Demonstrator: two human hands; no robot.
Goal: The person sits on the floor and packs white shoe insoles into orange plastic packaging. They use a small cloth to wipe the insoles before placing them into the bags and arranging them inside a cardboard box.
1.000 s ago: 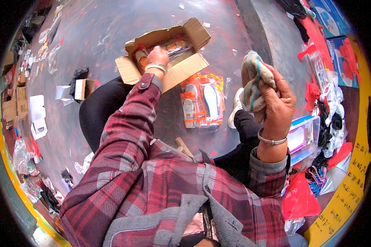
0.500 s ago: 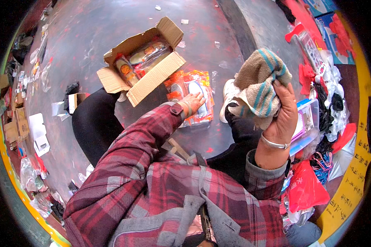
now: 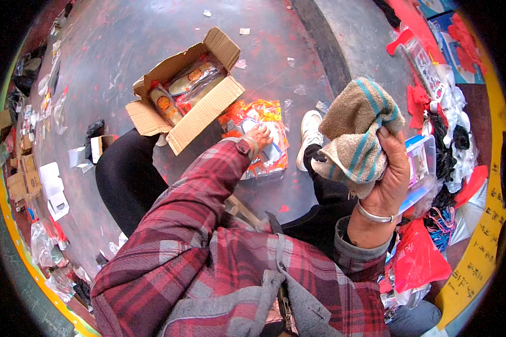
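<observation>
Grey, glossy floor [image 3: 129,33], scuffed and flecked with red. Brown corrugated cardboard box [image 3: 205,115] on it, far left of the middle, set askew, flaps splayed outward; inside, flat clear-film packets [image 3: 194,77] with round orange marks, lying at different angles. At near right, crumpled, shiny red plastic bag [image 3: 416,258]. Just right of the raised wrist, see-through plastic bin with blue edging [image 3: 421,168], holding white and purple contents, too small to make out. Taupe terry cloth with teal stripes [image 3: 357,129], soft, folded and drooping, held up at right. On the floor, right of the box and nearer, flat orange-and-clear plastic packets [image 3: 277,115], glossy and wrinkled. Clamped on the cloth's lower right part: bare right hand [image 3: 392,174], thumb pressed against the fabric. Resting over the orange-and-clear packets: bare left hand [image 3: 259,137], fingers bent; cannot tell whether closed on an edge. Around the right wrist, smooth silvery metal bangle [image 3: 376,216].
</observation>
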